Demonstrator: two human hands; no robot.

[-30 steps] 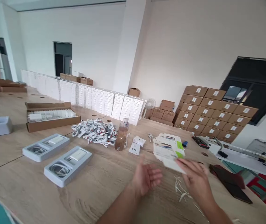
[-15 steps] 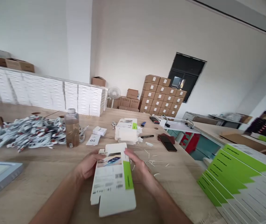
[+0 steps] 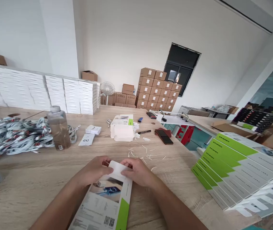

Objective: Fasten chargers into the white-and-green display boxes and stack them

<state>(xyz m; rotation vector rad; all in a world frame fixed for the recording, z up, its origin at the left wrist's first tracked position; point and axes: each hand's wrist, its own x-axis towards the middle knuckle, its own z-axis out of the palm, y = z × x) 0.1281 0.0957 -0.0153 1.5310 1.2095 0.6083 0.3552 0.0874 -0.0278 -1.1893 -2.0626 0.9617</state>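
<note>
A white and green printed cardboard box lies in front of me, its near end cut off by the bottom of the view. Its face carries a picture of a phone with a cable. At the far end, my left hand pinches the left side of the white end flap. My right hand grips that flap's right side, thumb on top. The fingers behind the flap are partly hidden. Whether the box is flat or opened out, I cannot tell.
Beyond the hands lie flattened boxes, paper scraps, a marker and a phone. White cables and a bottle stand left, with small white cards nearby. Stacked green-white boxes rise at right.
The box has come nearer and lower, and turned. My hands have shifted from its sides to the far end flap, which they now pinch. The view has swung right.
</note>
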